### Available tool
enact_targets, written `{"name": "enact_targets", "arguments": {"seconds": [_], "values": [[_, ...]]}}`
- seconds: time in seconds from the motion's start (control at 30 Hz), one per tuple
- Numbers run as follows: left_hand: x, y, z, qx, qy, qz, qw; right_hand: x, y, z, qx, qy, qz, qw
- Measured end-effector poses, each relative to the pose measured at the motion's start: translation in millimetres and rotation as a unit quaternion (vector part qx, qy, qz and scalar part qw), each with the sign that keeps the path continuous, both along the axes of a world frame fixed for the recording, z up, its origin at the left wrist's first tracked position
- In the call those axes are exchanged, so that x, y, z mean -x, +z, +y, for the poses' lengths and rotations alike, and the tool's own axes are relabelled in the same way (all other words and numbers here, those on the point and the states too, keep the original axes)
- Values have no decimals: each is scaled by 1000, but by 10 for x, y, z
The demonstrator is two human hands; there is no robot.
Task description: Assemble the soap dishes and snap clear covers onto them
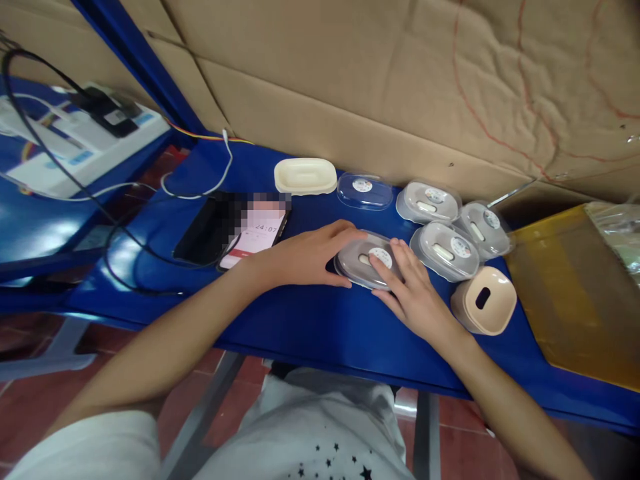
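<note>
Grey under a clear lid, an oval case [353,262] is lying on the blue tabletop [310,320], in front of the person's body. Both hands are holding it: the left hand [313,255], partly open, is curving around its left end, thumb on the near side and fingers on the far side; the right hand [414,288] is resting loosely spread fingers over its top and right end, with the thumb at the near edge. A round white sticker [383,257] is showing beside the fingers.

Just to the right, three similar cases [445,252] are sitting close together, and a peach-coloured container [495,300] with a dark slot is standing nearer the person. Behind the held case, a loose clear lid [365,193] is lying beside a cream oval dish [305,177].

To the left, a phone [260,230] is displaying digits ending in 24:07. Farther out, a taped carton [560,280] is occupying the right side, a white power strip [117,130] is holding plugs at far left, and brown cardboard [345,100] is lining the back.
</note>
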State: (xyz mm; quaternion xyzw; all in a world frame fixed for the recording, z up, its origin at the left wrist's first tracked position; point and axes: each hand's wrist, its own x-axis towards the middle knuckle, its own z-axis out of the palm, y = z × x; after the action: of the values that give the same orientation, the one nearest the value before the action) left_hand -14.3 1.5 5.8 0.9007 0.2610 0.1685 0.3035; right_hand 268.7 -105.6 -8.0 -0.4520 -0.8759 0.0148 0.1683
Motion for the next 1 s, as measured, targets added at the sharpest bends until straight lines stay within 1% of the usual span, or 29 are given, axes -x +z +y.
{"name": "enact_targets", "arguments": {"seconds": [0.1, 0.2, 0.3, 0.4, 0.5, 0.63, 0.73, 0.87, 1.0], "values": [[-17, -29, 4, -7, 5, 6, 1000, 74, -47, -24, -10, -25, -3, 1000], [-23, -22, 1, -5, 15, 17, 1000, 144, -78, -49, -10, -43, -11, 999], [-21, -6, -1, -13, 21, 25, 999, 156, -58, -50, -11, -45, -19, 999], [-22, -2, -1, -17, 18, 23, 999, 91, 30, -29, -6, -33, -37, 999], [-44, -8, -22, -20, 6, 21, 1000, -17, 152, -15, 15, -16, -45, 999], [-104, -33, -96, -32, 3, 40, 999, -136, 287, -32, 50, -5, -29, 998], [-137, -69, -140, -59, 1, 49, 997, -186, 350, -45, 60, -8, -18, 998], [-135, -105, -137, -96, -2, 45, 994, -235, 367, -38, 42, -37, -25, 998], [-127, -94, -114, -114, 9, 62, 991, -263, 294, -9, 0, -98, -47, 994]]}}
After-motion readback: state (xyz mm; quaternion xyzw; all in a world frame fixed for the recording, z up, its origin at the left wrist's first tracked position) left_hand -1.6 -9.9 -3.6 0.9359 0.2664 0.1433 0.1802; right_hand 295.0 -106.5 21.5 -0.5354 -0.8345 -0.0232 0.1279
